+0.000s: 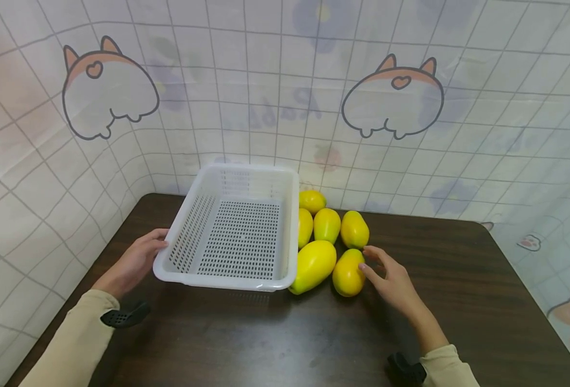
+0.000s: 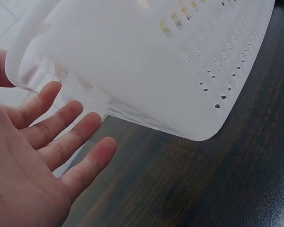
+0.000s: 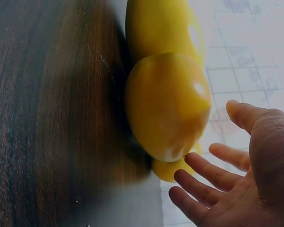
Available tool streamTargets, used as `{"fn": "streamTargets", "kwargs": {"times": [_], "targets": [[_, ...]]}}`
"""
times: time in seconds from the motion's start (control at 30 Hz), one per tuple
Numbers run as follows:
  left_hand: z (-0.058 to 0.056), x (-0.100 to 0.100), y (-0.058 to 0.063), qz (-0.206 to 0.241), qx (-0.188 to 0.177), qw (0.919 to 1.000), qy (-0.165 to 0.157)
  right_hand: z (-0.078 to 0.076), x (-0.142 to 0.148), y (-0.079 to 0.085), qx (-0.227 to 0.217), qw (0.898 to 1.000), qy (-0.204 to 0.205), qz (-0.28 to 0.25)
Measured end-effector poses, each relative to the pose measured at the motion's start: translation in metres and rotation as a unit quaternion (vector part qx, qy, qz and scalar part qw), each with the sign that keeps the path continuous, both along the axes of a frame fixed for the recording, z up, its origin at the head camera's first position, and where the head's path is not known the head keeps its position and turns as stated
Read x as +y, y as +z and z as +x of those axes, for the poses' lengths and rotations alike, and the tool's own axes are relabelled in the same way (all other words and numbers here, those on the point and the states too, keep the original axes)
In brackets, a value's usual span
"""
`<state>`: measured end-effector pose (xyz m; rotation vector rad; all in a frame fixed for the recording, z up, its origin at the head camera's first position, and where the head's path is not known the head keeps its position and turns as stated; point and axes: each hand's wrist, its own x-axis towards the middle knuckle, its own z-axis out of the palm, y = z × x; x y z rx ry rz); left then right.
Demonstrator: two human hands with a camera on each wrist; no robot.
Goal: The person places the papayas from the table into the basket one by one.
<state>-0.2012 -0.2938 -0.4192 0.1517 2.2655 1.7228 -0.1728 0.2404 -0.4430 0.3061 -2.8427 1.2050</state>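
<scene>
A white plastic basket (image 1: 226, 280) with slotted walls and floor tilts at the left of the dark table. At its left rim, my left hand (image 1: 137, 262) pinches the edge, thumb over the lip and the other fingers spread beneath in the left wrist view. Just right of the nearest small mango (image 1: 348, 275), my right hand (image 1: 393, 279) reaches in with parted, relaxed fingers and holds nothing. That yellow mango (image 3: 168, 106) fills the middle of the right wrist view, with the fingertips close to its side.
A larger yellow-green mango (image 1: 315, 263) lies against the basket's right side. Behind it are several more yellow fruits (image 1: 327, 226), partly hidden by the basket. A white patterned curtain (image 1: 275, 80) hangs behind the brown table (image 1: 275, 344).
</scene>
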Motion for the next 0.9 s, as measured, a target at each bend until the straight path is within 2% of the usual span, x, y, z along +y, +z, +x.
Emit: {"fn": "streamTargets", "kwargs": {"times": [0.9], "targets": [[0.001,0.000,-0.001,0.002,0.002,1.0000,-0.002,-0.001,-0.012,-0.016,0.008,1.000,0.011,-0.001]]}}
